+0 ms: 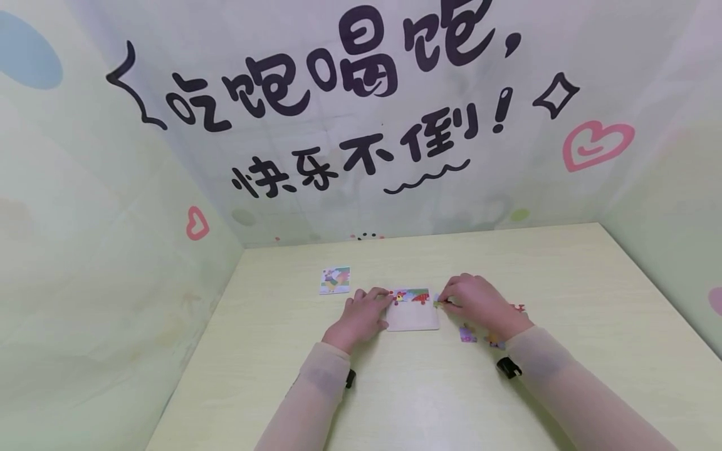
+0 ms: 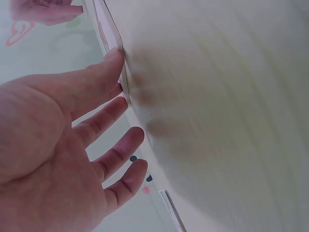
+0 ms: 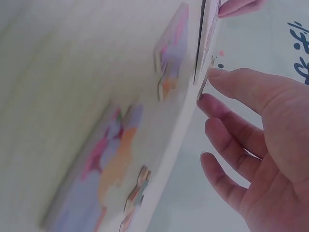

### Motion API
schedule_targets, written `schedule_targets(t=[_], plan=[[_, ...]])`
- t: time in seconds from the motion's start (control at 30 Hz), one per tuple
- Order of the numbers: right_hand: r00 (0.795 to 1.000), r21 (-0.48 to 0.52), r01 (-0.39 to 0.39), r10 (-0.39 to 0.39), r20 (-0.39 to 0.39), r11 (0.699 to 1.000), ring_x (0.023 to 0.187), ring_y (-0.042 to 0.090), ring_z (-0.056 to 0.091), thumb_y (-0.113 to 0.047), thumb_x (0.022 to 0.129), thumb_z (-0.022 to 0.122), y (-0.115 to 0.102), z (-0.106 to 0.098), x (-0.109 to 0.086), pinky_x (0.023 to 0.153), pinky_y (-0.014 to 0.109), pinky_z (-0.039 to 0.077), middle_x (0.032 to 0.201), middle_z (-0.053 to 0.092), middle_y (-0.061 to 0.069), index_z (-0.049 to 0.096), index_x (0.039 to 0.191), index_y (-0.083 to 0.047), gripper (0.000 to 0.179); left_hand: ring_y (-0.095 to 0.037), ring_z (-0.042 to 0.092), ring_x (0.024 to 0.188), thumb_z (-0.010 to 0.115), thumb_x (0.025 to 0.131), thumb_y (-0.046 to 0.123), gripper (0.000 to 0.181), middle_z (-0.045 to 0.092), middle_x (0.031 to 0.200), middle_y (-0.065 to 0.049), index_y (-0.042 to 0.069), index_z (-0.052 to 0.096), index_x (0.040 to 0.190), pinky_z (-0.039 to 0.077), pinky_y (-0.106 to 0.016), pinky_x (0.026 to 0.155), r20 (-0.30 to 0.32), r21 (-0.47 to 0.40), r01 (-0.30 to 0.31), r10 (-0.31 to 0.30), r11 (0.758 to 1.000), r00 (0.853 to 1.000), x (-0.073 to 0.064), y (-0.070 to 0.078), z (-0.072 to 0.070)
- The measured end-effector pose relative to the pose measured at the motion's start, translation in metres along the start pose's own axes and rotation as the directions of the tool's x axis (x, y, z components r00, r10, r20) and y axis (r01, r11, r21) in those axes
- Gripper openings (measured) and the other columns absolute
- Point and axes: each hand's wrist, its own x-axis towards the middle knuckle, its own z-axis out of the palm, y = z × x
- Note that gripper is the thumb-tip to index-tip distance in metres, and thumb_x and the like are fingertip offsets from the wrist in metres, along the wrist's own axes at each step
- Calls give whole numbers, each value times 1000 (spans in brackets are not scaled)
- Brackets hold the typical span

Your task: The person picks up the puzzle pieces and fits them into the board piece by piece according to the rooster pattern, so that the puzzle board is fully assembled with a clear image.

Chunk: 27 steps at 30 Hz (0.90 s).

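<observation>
A puzzle board point(image 1: 413, 318) lies mid-table, its top strip filled with colourful pieces and its lower part bare. My left hand point(image 1: 363, 316) rests at the board's left edge; in the left wrist view the thumb point(image 2: 113, 60) touches the rim and the other fingers spread loosely. Just off the board's upper right side, my right hand point(image 1: 476, 302) pinches a small puzzle piece point(image 1: 437, 304) between thumb and forefinger. The right wrist view shows this piece point(image 3: 206, 83) edge-on, with the remaining fingers loosely bent and holding nothing.
Loose puzzle pieces lie under and beside my right forearm, including a purple one point(image 1: 468, 334), an orange and purple one point(image 1: 496, 342) and a red one point(image 1: 517, 308). A square picture card point(image 1: 335, 280) lies at the back left. A printed wall point(image 1: 361, 213) borders the table's far edge.
</observation>
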Motion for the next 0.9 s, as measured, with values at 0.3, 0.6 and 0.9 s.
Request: schedule_targets(t=[0.3, 0.6, 0.9], plan=[[994, 15, 92, -91, -61, 996, 90, 22, 68, -13, 84, 85, -13, 3, 8, 85, 47, 57, 95, 75, -2, 84, 93, -16, 9, -27, 42, 129, 72, 97, 26, 65, 42, 162, 5, 20, 47, 156, 39, -44, 101, 1, -18, 6, -6, 1000, 1000, 1, -1, 0], [994, 15, 108, -108, -24, 994, 91, 23, 67, -16, 86, 84, -24, 8, 18, 85, 47, 56, 98, 76, 1, 83, 96, -16, 11, -27, 44, 129, 73, 96, 27, 65, 43, 161, 5, 21, 48, 156, 40, -43, 100, -10, -4, -1, 1, 1000, 1000, 2, -2, 2], [988, 6, 147, -146, -39, 989, 92, 23, 68, -17, 85, 85, -34, 12, 25, 84, 45, 57, 97, 76, 1, 84, 96, -16, 11, -26, 45, 127, 74, 95, 29, 67, 43, 161, 7, 22, 48, 156, 41, -44, 100, -11, -12, 4, -4, 1000, 1000, 5, -4, 3]])
